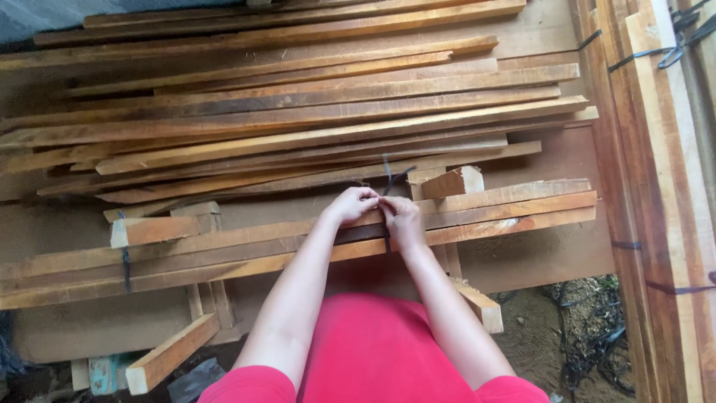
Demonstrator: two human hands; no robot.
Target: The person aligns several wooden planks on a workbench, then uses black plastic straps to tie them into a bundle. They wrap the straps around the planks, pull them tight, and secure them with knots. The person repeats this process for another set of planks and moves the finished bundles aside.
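A bundle of long thin wooden slats (514, 207) lies across the board in front of me. My left hand (352, 204) and my right hand (401, 218) meet on top of the bundle near its middle. Both hands pinch a dark plastic strap (390, 177) whose loose ends stick up behind the fingers. A second dark strap (125, 267) wraps the same bundle near its left end. My red clothing fills the bottom of the view.
A big loose pile of slats (298, 112) lies behind the bundle. Short wood blocks (461, 182) and offcuts (170, 354) lie around. Strapped planks (656, 149) stand along the right. Dirt ground with dark strap scraps (589, 351) shows at lower right.
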